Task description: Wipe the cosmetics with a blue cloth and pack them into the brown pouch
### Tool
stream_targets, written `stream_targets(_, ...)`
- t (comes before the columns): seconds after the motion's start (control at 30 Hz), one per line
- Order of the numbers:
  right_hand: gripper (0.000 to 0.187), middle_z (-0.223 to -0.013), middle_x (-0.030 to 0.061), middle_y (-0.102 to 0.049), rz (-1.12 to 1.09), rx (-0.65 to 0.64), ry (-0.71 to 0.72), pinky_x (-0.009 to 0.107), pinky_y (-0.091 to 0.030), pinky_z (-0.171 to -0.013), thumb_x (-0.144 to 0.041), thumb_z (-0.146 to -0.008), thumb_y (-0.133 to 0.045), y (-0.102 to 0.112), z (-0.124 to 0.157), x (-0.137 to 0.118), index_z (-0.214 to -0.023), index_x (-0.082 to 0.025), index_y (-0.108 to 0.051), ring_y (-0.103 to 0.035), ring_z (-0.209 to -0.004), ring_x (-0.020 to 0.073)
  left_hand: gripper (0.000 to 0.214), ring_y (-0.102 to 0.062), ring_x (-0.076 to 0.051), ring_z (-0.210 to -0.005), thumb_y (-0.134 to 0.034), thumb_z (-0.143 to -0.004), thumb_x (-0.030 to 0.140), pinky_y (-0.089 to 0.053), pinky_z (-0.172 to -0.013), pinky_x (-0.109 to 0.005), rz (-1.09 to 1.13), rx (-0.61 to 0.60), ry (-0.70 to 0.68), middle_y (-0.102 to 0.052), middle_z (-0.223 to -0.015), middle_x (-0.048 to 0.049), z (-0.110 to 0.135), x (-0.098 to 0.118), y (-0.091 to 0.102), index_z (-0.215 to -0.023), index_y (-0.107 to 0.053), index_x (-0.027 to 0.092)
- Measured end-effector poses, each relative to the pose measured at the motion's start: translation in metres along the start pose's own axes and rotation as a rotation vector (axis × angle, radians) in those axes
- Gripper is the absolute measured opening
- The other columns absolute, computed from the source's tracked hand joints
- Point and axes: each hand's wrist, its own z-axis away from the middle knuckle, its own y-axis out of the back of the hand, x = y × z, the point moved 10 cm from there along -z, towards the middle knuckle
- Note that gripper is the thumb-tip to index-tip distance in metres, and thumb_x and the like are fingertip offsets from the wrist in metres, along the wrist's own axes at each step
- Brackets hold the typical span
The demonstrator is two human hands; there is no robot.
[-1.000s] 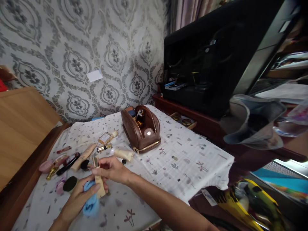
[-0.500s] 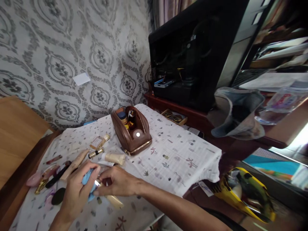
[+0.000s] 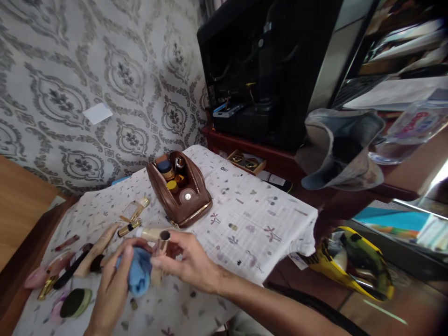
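My left hand (image 3: 114,280) is closed on a crumpled blue cloth (image 3: 140,273). Close beside it, my right hand (image 3: 192,261) pinches a small shiny cylinder (image 3: 164,242), its dark, hollow end turned up, like a cap. The cloth and the cylinder are near each other; whether they touch I cannot tell. Behind the hands lies a cream tube (image 3: 149,233), partly covered. An open brown leather makeup bag (image 3: 191,210) stands further back, with a dark-lidded jar (image 3: 165,169) and a yellow-lidded one (image 3: 172,186) inside.
On the patterned white cloth (image 3: 245,219), at left, lie a gold-and-black tube (image 3: 129,228), a long beige tube (image 3: 96,252), a dark brush (image 3: 73,266) and a round green-rimmed container (image 3: 76,302). A television (image 3: 266,70) stands behind. A yellow bag (image 3: 353,261) sits low at right.
My right hand has lifted and turned the cylinder so its hollow end shows. The blue cloth is more exposed in my left hand. The view has shifted slightly.
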Motion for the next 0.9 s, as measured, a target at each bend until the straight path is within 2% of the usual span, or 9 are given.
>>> stream_targets(0.07,0.044,-0.071,-0.0031,-0.054,-0.022,0.096,0.039,0.022,-0.040,-0.058,-0.059,-0.079,-0.074,0.019,0.008,-0.009,-0.079,-0.018,-0.057,-0.048,-0.062,0.0095,0.048,-0.068,-0.023,-0.093,-0.056,-0.087,0.065,-0.057,-0.083,-0.027,0.016,-0.051,0.065,-0.074,-0.095,-0.0066,0.010,-0.010,-0.017,-0.091,-0.072,0.020)
stream_targets(0.13,0.041,-0.071,-0.0027,-0.056,-0.021,0.131,0.060,0.022,-0.042,-0.058,-0.056,-0.080,-0.074,0.031,0.016,-0.013,-0.079,-0.018,-0.059,-0.051,-0.062,0.0097,0.049,-0.068,-0.023,-0.096,-0.058,-0.085,0.067,-0.056,-0.084,-0.027,0.025,-0.121,0.097,-0.074,-0.095,-0.0067,0.018,-0.019,-0.034,-0.090,-0.073,0.020)
stream_targets(0.27,0.039,-0.071,-0.0022,-0.058,-0.031,0.121,0.068,0.021,-0.044,-0.057,-0.053,-0.081,-0.075,0.046,0.028,-0.014,-0.074,-0.018,-0.059,-0.054,-0.062,0.0100,0.047,-0.066,-0.020,-0.079,-0.059,-0.086,0.064,-0.054,-0.074,-0.025,0.031,-0.284,0.069,-0.070,-0.081,-0.0044,0.017,-0.024,-0.067,-0.088,-0.071,0.019)
stream_targets(0.33,0.036,-0.072,-0.0009,-0.060,-0.041,0.118,0.037,0.021,-0.046,-0.058,-0.052,-0.081,-0.075,0.055,0.031,-0.011,-0.077,-0.018,-0.061,-0.057,-0.064,0.0112,0.044,-0.062,-0.017,-0.071,-0.059,-0.088,0.062,-0.052,-0.066,-0.022,0.031,-0.318,0.063,-0.064,-0.072,-0.0020,0.012,-0.024,-0.077,-0.088,-0.070,0.019)
stream_targets(0.57,0.029,-0.086,0.0007,-0.063,-0.194,0.152,-0.012,0.022,-0.052,-0.062,-0.043,-0.089,-0.069,0.087,0.038,-0.008,-0.106,-0.020,-0.063,-0.066,-0.067,0.0105,0.042,-0.049,-0.010,-0.057,-0.061,-0.088,0.059,-0.041,-0.051,-0.017,0.096,-0.327,0.111,-0.054,-0.066,0.0006,-0.001,-0.020,-0.097,-0.077,-0.063,0.018)
stream_targets(0.67,0.025,-0.085,0.0004,-0.064,-0.224,0.187,0.012,0.023,-0.055,-0.065,-0.040,-0.091,-0.068,0.097,0.038,-0.010,-0.107,-0.021,-0.062,-0.067,-0.068,0.0105,0.042,-0.042,-0.009,-0.051,-0.059,-0.089,0.058,-0.036,-0.045,-0.017,0.149,-0.329,0.168,-0.051,-0.062,0.0017,-0.002,-0.022,-0.104,-0.077,-0.061,0.018)
stream_targets(0.77,0.020,-0.083,0.0002,-0.065,-0.189,0.217,0.029,0.023,-0.057,-0.064,-0.037,-0.093,-0.067,0.108,0.037,-0.017,-0.104,-0.021,-0.063,-0.068,-0.067,0.0103,0.043,-0.043,-0.009,-0.050,-0.059,-0.089,0.059,-0.038,-0.044,-0.017,0.186,-0.270,0.178,-0.051,-0.061,0.0015,-0.008,-0.022,-0.104,-0.076,-0.060,0.018)
stream_targets(0.9,0.020,-0.086,0.0011,-0.068,-0.102,0.349,0.117,0.026,-0.060,-0.063,-0.038,-0.093,-0.067,0.133,0.036,-0.039,-0.106,-0.023,-0.065,-0.069,-0.064,0.0113,0.041,-0.031,-0.007,-0.039,-0.060,-0.089,0.059,-0.031,-0.037,-0.017,0.306,-0.246,0.255,-0.043,-0.051,0.0062,-0.012,-0.033,-0.104,-0.080,-0.058,0.018)
